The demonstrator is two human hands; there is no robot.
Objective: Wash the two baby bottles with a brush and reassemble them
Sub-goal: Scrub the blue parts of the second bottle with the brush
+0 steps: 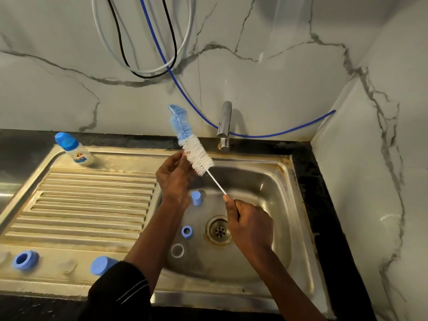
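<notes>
Dark sleeve (pixel 120 290), left hand (pixel 174 179) holding brush (pixel 196 156) bristles, right hand (pixel 251 225) gripping handle

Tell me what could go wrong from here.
The right hand grips the brush only at its thin handle's end, so the brush may twist or slip. The blue ring and clear ring lie loose in the basin beside the drain; water could wash them onto it. The blue cap on the front ledge could be elbowed off.

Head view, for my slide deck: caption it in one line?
Over the sink, right hand grips the brush handle, left hand touches its bristles.
</notes>
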